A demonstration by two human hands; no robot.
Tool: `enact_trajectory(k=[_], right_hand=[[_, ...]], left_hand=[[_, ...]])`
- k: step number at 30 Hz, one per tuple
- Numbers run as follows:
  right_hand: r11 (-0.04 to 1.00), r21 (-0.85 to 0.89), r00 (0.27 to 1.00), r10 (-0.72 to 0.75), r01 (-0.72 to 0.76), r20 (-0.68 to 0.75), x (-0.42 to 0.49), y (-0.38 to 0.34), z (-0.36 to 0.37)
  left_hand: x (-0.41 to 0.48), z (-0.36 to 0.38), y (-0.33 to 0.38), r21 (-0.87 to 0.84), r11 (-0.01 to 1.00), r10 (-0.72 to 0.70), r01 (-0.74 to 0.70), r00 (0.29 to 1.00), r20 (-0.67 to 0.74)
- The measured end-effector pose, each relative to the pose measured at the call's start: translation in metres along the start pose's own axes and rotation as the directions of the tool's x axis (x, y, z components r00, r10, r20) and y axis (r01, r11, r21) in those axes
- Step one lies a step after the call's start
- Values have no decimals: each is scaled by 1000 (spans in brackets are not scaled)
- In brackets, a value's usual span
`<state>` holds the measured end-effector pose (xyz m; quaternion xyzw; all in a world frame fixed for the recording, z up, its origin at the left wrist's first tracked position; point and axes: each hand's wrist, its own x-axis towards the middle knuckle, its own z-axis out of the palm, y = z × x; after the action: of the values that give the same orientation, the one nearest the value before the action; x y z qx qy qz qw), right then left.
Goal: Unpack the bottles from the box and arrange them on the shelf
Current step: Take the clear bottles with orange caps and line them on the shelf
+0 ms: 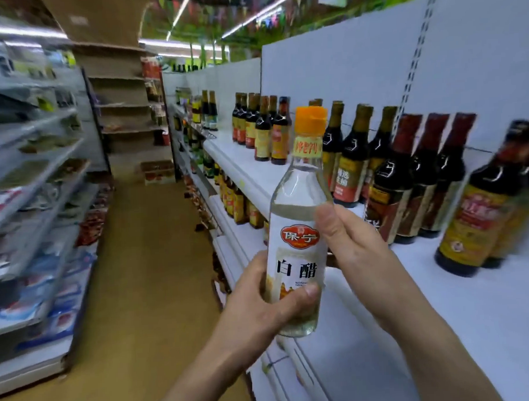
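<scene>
Beside white shelf (443, 298), clear bottle (298, 229) upright, clamped between left hand (258, 294) and right hand (346, 239) grip.

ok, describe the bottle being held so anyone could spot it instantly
In front of the white shelf of dark sauce bottles, both hands hold one bottle upright. It is the white vinegar bottle: clear liquid, orange cap, white label; its neighbours are dark.

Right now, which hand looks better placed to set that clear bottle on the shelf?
Probably the right hand: it grips the clear bottle on the white shelf side, while the left hand holds the aisle side.
</scene>
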<state>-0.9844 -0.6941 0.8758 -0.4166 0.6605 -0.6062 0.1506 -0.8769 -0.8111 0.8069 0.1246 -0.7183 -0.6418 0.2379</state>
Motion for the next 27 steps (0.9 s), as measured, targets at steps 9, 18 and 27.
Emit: enact_trajectory(k=[9, 18, 27], right_hand=[[991, -113, 953, 35, -72, -301, -29, -18, -29], [967, -195, 836, 29, -162, -548, -93, -42, -66], [930, -258, 692, -5, -262, -722, -162, -59, -110]], left_hand=[[29, 33, 13, -90, 996, 45, -20, 957, 286], [21, 96, 33, -187, 982, 117, -11, 817, 565], [4, 177, 47, -210, 977, 143, 22, 667, 731]])
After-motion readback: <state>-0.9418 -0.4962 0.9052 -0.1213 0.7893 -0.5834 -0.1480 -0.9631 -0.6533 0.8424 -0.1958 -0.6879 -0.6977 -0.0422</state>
